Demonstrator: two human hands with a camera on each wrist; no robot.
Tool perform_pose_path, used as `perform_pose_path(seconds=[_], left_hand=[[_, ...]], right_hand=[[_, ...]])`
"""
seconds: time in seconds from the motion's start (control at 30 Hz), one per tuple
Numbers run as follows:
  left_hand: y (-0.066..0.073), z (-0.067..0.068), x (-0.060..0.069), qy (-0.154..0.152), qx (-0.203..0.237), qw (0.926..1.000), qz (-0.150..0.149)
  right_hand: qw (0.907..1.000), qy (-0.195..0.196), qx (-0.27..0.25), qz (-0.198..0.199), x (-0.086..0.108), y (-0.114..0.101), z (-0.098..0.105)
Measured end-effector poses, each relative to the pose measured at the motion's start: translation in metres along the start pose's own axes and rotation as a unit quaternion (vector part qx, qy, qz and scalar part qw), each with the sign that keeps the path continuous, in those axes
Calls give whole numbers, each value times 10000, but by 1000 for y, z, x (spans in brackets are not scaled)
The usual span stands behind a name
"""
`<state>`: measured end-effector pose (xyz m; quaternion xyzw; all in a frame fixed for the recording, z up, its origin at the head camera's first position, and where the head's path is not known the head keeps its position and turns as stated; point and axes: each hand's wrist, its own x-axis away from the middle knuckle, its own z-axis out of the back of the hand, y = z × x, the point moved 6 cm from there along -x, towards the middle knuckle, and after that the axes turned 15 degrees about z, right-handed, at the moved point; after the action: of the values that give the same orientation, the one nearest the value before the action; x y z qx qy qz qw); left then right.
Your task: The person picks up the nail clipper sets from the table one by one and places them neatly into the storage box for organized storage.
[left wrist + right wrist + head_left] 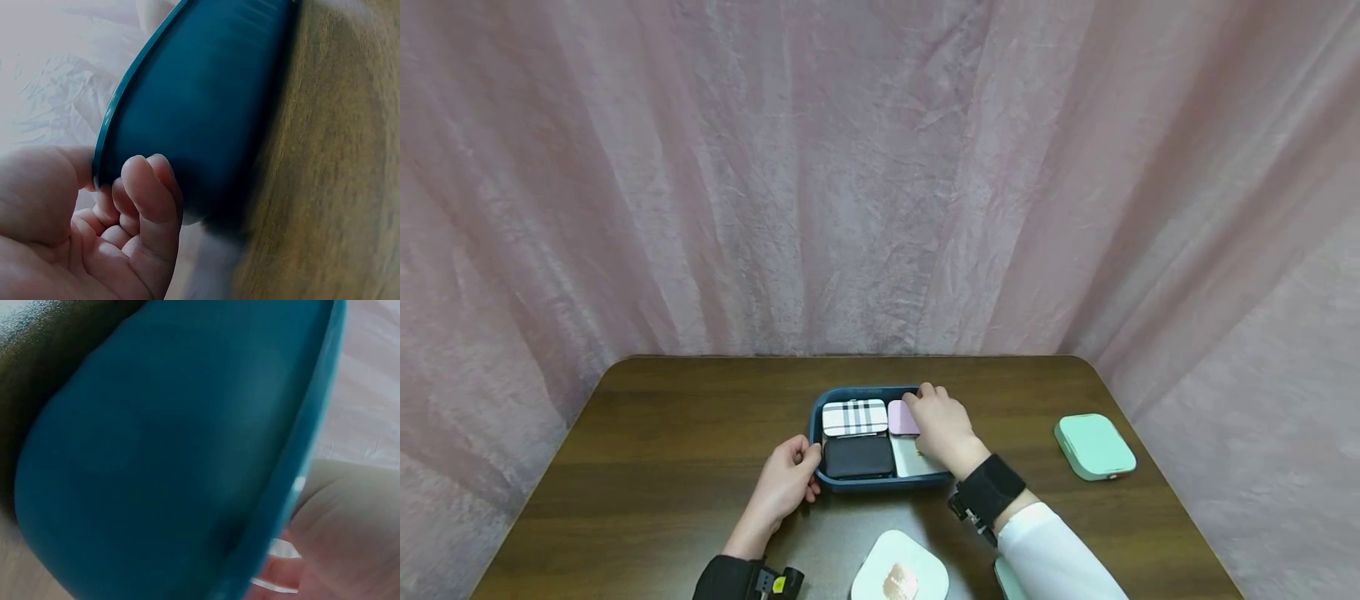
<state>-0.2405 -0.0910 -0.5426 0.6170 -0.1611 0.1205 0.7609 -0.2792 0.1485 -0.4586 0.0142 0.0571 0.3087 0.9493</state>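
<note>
A dark blue plastic basket (887,483) sits on the table, with small flat cases inside. My left hand (787,477) pinches its left rim, and in the left wrist view the thumb and fingers (149,190) lie on either side of that rim. Inside are a plaid case (854,418), a black case (859,457), a lilac case (901,418) and a white case (910,457). My right hand (942,427) reaches into the right end, its fingers bent down over the lilac case. That hand hides part of the lilac and white cases; its grip is hidden. The basket wall (144,444) fills the right wrist view.
A mint green case (1096,447) lies on the right of the brown wooden table (685,433). Near the front edge is a pale case (901,571) with a gold mark. Another mint item (1009,579) is partly under the right sleeve. A pink curtain (865,183) hangs behind.
</note>
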Motion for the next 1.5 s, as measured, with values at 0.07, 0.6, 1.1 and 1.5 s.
perform_pose_path(seconds=[0.07,0.6,1.1,1.5], left_hand=[[0,0,0,1,3,10000,-12],[0,-3,2,-155,119,9998,-44],[2,-2,5,-217,-60,9997,-77],[0,-2,3,-88,-94,9999,-84]], right_hand=[[9998,82,135,73,-1,-2,3],[9957,-308,-823,292,0,0,-9],[9848,842,-1457,-422,13,14,-20],[9924,841,-824,-357,15,9,-28]])
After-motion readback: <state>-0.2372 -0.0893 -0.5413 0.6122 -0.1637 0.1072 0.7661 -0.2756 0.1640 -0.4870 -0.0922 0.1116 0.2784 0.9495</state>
